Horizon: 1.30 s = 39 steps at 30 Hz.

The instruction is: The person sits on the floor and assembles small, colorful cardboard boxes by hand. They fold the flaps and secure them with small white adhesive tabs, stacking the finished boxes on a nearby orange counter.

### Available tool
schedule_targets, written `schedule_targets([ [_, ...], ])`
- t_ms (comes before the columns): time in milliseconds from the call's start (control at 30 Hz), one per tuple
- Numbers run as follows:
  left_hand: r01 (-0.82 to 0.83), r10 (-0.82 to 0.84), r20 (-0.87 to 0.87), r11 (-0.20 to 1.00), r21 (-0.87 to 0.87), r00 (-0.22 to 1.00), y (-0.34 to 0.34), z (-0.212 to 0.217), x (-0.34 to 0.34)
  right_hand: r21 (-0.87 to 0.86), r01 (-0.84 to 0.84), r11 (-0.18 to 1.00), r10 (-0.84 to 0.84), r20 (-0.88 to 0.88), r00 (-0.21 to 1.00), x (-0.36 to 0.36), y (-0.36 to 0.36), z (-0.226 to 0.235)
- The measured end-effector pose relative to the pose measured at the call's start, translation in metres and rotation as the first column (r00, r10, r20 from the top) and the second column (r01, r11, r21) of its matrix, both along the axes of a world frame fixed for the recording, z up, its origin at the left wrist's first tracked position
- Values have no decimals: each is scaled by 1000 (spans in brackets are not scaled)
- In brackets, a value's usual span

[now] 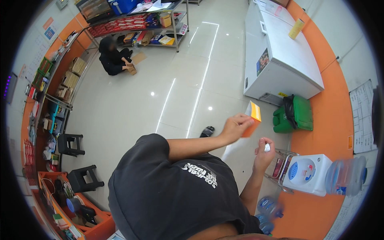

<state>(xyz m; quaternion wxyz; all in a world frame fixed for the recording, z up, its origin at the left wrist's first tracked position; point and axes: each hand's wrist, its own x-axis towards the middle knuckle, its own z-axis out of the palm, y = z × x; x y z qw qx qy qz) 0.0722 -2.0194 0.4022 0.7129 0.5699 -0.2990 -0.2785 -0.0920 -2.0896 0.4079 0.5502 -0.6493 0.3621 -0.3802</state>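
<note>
In front of my chest, my left hand (236, 129) is closed around a small orange-and-yellow paper carton (253, 120), its fingers over the near side. The carton is held tilted, and a pale inner face shows along its upper left edge. My right hand (264, 155) is raised a little lower and to the right, apart from the carton. Its fingers are curled around a small white object (267, 148), mostly hidden, whose kind I cannot make out.
At the far right stands a white chest freezer (294, 56), with a green bin (304, 114) beside it. A water dispenser (304, 174) is right of my hands. Black stools (85, 179) and shelves line the left; a person (112, 60) sits low near the far rack (176, 34).
</note>
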Motion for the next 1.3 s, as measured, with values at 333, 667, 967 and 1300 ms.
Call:
schedule_targets([
  [333,-149,148,69,989,1,986,92,-2,74,71,-183,981,189,-82,979,77,59,-8],
  [667,39,-45,-58,993,-115,997,204,-3,223,-448,-325,833,253,-215,943,277,174,-14],
  [967,-342,83,714,912,227,695,321,-29,316,370,-448,814,437,119,892,416,239,-20],
  [1300,-653,361,762,750,104,537,374,-51,382,406,-665,627,728,-4,685,521,282,-21],
])
